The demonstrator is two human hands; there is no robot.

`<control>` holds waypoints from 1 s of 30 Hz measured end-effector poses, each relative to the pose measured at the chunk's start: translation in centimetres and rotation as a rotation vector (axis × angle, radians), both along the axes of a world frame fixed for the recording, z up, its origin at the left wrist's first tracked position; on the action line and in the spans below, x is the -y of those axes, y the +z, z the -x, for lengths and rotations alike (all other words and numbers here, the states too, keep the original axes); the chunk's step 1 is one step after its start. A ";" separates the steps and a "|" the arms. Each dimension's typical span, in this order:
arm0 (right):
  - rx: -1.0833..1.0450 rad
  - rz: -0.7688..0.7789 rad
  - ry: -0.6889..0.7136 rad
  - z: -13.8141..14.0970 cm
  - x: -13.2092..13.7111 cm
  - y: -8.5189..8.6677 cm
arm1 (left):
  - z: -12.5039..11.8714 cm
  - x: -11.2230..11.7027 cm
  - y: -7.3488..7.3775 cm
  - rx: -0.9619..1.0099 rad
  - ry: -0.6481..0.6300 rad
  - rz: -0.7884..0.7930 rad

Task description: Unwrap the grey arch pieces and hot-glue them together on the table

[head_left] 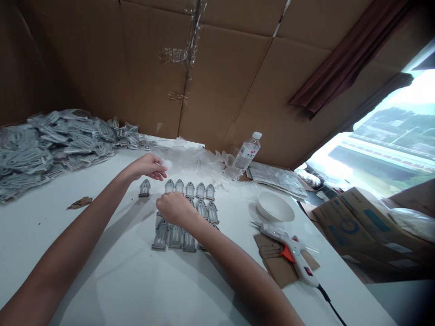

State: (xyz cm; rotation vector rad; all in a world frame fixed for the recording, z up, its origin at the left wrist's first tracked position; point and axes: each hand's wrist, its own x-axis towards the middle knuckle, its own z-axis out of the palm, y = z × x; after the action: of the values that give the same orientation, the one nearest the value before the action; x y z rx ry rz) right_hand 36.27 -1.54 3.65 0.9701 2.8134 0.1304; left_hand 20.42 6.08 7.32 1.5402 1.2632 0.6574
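Note:
Several small grey arch-shaped window pieces (200, 191) lie in rows on the white table (136, 280). One piece (144, 188) stands apart at the left of the back row. My left hand (148, 166) hovers just behind that row, fingers pinched together on something clear or too small to name. My right hand (175, 208) rests closed, knuckles up, over the left end of the middle row, covering some pieces; what it holds is hidden.
A big heap of bagged grey pieces (50, 145) fills the back left. Crumpled clear plastic (197, 158), a water bottle (246, 154), a white bowl (275, 207) and a white glue gun (292, 253) on cardboard sit to the right. Cardboard walls stand behind.

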 end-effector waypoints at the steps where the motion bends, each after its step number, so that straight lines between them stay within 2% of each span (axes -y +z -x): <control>1: 0.007 0.003 0.006 0.0 0.1 0.0 | 0.0 0.0 0.0 0.001 0.003 -0.001; 6: 0.030 0.034 0.020 0.0 0.1 0.5 | 0.0 0.1 0.0 0.014 0.009 -0.002; 9: -0.027 0.071 -0.011 -0.7 -0.4 1.2 | 0.0 0.0 0.0 0.026 0.000 0.004; 13: -0.335 0.261 -0.047 -2.8 -2.0 2.3 | 0.1 0.0 0.0 0.039 -0.009 0.001; 16: -0.558 0.453 -0.184 -4.8 -3.7 2.6 | 0.1 0.0 -0.1 0.028 -0.018 0.006; 20: -0.604 0.750 -0.417 -6.8 -5.5 2.0 | 0.0 0.0 -0.1 -0.001 -0.024 0.017; 23: -0.535 0.898 -0.454 -7.4 -6.2 1.1 | -0.2 0.0 -0.1 -0.017 -0.034 0.018; 26: -0.479 0.929 -0.453 -7.1 -6.4 0.2 | -0.4 0.1 -0.2 -0.015 -0.049 0.025; 30: -0.466 0.868 -0.455 -6.8 -6.5 -0.6 | -0.6 0.2 -0.2 -0.008 -0.082 0.038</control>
State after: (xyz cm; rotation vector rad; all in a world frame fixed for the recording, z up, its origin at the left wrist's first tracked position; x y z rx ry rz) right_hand 43.02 4.92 3.06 1.4349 2.4180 -1.3816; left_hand 21.06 5.91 7.13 1.5560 1.2055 0.5720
